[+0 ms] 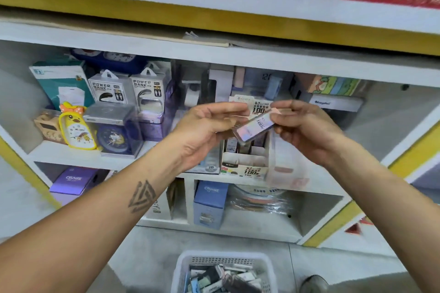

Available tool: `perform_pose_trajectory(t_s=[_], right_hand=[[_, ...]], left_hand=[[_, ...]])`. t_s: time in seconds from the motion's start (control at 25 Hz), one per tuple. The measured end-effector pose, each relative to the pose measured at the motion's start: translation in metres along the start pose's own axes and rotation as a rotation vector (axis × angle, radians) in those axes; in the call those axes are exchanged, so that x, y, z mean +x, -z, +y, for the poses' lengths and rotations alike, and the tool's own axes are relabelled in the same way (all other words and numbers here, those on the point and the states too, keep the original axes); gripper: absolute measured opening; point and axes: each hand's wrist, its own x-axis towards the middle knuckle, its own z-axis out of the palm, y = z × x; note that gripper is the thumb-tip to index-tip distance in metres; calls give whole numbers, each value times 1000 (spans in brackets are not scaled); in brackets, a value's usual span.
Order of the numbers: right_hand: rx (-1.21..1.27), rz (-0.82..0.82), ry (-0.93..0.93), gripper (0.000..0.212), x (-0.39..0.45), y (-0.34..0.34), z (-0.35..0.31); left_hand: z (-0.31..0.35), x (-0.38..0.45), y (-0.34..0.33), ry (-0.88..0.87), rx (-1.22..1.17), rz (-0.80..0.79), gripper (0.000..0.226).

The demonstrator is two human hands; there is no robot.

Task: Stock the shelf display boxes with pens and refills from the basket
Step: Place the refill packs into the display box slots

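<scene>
A white shelf unit point(214, 54) trimmed in yellow fills the frame, its middle shelf crowded on the left with boxed power banks point(108, 89), a teal box point(64, 85), a yellow duck-shaped clock point(77, 129) and a blue clock in a clear case point(114, 137). Lower compartments hold purple point(75, 179) and blue cartons point(209, 203). On the floor below, a white plastic basket point(181, 266) sits packed with small stationery packs. On the middle shelf at centre stands a white cardboard display box point(245, 164) with dividers, printed "100" on its front, partly filled. Directly above it, a person holds both arms out. The left hand point(204, 131), fingers curled, grips one end of a flat refill case point(254, 127); whether it holds more packs beneath is unclear. The right hand point(307, 126) pinches the case's other end between thumb and fingertips. The case, pale and glossy with "100" on its label, hangs tilted just over the display box, not touching it. A dark shoe point(314, 284) shows beside the basket.
</scene>
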Motion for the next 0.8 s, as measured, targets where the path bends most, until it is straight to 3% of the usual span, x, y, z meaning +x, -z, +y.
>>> perform_pose_trajectory(t_s=[0.16, 0.24, 0.32, 0.48, 0.8], right_hand=[[-507, 160, 360, 16, 5, 27, -7], [-902, 204, 468, 12, 10, 28, 1], [-1191, 202, 599, 14, 10, 22, 11], [-1363, 128, 683, 18, 16, 11, 26], [-1355, 203, 731, 11, 22, 14, 23]], left_hand=[[-20, 11, -2, -162, 828, 131, 28], [-31, 15, 2, -236, 1218, 48, 40], [-42, 17, 3, -218, 1428, -87, 56], [-54, 20, 2, -174, 1596, -220, 69], [-52, 20, 6, -207, 1607, -228, 65]])
